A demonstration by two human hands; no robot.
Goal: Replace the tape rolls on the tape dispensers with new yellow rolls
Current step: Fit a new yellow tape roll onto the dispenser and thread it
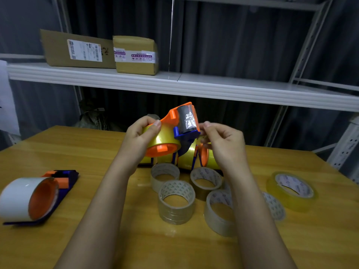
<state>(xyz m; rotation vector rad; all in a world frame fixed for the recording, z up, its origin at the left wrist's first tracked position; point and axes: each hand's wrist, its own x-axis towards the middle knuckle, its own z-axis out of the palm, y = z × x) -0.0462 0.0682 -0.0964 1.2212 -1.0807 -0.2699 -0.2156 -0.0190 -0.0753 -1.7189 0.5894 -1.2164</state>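
Note:
I hold an orange and blue tape dispenser [180,121] in the air above the wooden table [116,230]. A yellow roll [161,138] sits on its orange hub. My left hand [141,138] grips the roll from the left. My right hand [219,140] pinches at the dispenser's blue front end, where a strip of tape lies over the flap. Behind my hands, more dispensers with yellow rolls [189,156] stand on the table. At the left lies a dispenser with a white roll [29,199].
Several used clear and brownish rolls [175,202] lie in front of me, and a yellowish roll [291,189] lies at the right. A white shelf [194,88] crosses above the table, with two cardboard boxes [101,51] on it. Metal rack posts stand at the right.

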